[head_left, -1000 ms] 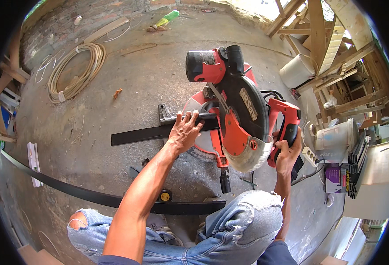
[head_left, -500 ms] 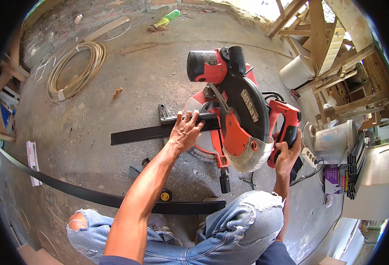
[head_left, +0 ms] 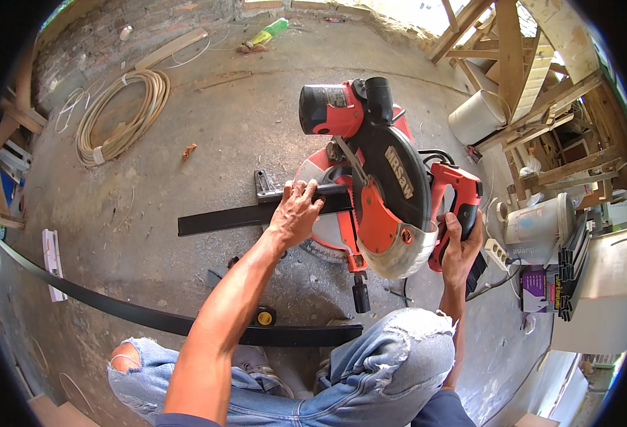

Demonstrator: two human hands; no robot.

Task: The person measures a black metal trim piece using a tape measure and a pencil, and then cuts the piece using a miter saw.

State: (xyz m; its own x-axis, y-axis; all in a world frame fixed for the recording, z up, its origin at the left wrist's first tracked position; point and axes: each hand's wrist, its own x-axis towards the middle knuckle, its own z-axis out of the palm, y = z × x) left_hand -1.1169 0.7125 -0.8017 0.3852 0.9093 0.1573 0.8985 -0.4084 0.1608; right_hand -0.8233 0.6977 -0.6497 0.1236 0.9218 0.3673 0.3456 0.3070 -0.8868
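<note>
A red and black saw (head_left: 399, 171) stands on the grey floor (head_left: 228, 128) just beyond the person's knees, its round black cover leaning over the middle of the base. A short black bar (head_left: 232, 218) lies across the left side of the base, its left end sticking out over the floor and its right end running up to the orange guard (head_left: 381, 228); whether the blade touches it cannot be seen. The left hand (head_left: 296, 213) lies over the bar, fingers a little apart and bent over the metal fence (head_left: 328, 191) on its far side, clasping the bar against it; the thumb is hidden. The right hand (head_left: 463, 238) is wrapped round the handle (head_left: 463, 188) on the saw's right side, thumb along the near left face and fingers closed about the other edge; whether a finger presses the trigger, I cannot tell. Nearer the person, a long black strip (head_left: 128, 309) stretches from the far left to in front of the knees, with a black and yellow tape measure (head_left: 265, 317) just beside its far edge. A coil of pale hose (head_left: 158, 107) lies far left and a green bottle (head_left: 271, 30) farther off, while a power strip (head_left: 496, 254), a grey bucket (head_left: 541, 220) and a purple and black box (head_left: 538, 288) stand to the right.
</note>
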